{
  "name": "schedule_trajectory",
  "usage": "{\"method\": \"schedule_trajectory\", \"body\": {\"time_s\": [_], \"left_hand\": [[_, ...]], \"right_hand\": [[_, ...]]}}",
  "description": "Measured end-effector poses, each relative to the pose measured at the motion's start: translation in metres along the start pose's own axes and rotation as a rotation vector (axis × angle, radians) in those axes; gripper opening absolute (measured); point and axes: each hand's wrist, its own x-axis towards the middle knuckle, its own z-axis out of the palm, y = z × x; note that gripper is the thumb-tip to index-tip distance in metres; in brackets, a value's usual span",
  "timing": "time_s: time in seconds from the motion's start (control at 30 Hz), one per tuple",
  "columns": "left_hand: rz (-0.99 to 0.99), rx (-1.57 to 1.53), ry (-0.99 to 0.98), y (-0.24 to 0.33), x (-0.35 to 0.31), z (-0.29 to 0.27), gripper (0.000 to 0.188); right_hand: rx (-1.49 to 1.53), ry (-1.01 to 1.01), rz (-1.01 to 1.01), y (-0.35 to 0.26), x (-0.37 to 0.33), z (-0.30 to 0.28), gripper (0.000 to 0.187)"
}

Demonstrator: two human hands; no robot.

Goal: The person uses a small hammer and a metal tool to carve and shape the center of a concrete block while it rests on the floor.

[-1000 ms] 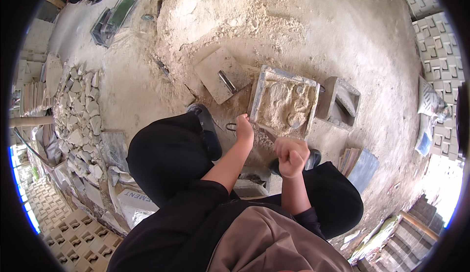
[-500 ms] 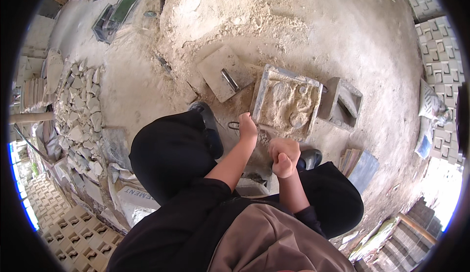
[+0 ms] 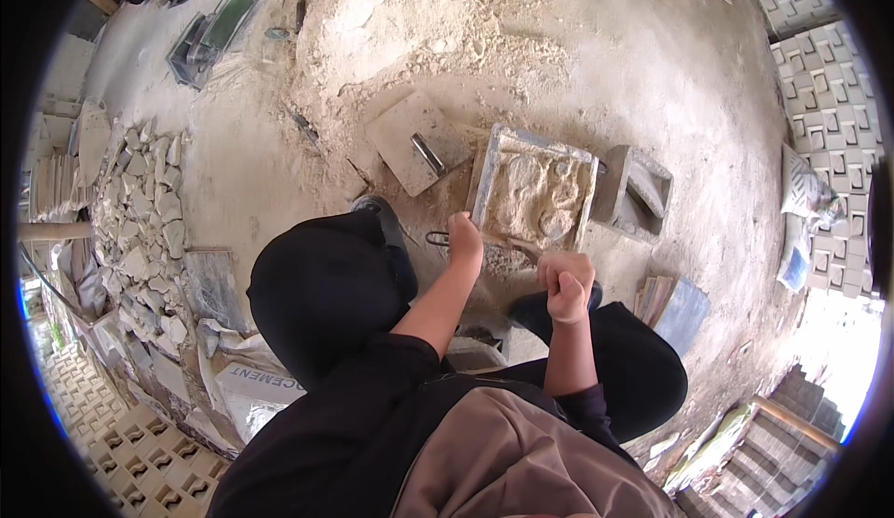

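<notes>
A square metal mould [image 3: 594, 203] lies on the ground ahead of me, packed with pale, lumpy sandy material [image 3: 535, 197]. My left hand [image 3: 465, 238] is closed at the mould's near left corner, its fingertips partly hidden. Beside that hand a metal loop [image 3: 438, 238] sticks out. Just off the near edge, my right hand [image 3: 565, 285] makes a fist with the thumb on top. From it a small flat-bladed tool [image 3: 524, 247] points toward the mould; most of its handle is hidden in the fist.
Left of the mould lies a square plate [image 3: 405, 136] with a bar handle. On its right stands an open metal box frame [image 3: 663, 203]. Loose powder [image 3: 391, 29] is heaped beyond. Broken pieces [image 3: 144, 229] pile up at left, and thin boards [image 3: 672, 313] lean near my right knee.
My right hand has moved right and slightly forward, and the flat-bladed tool now shows beside it. The left hand stays at the mould's corner. The whole view has shifted slightly.
</notes>
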Motion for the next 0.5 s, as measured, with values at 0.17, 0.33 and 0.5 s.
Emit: {"method": "schedule_trajectory", "body": {"time_s": [0.17, 0.33, 0.5], "left_hand": [[-0.093, 0.04, -0.023, 0.018, -0.019, 0.007, 0.04], [-0.114, 0.026, -0.022, 0.019, -0.015, 0.004, 0.041], [-0.062, 0.094, -0.018, 0.021, -0.015, 0.01, 0.042]], "right_hand": [[0.062, 0.032, -0.007, 0.002, -0.005, -0.016, 0.044], [0.226, 0.16, 0.036, 0.003, -0.006, -0.036, 0.047], [0.208, 0.155, 0.109, 0.003, 0.0, -0.05, 0.046]]}}
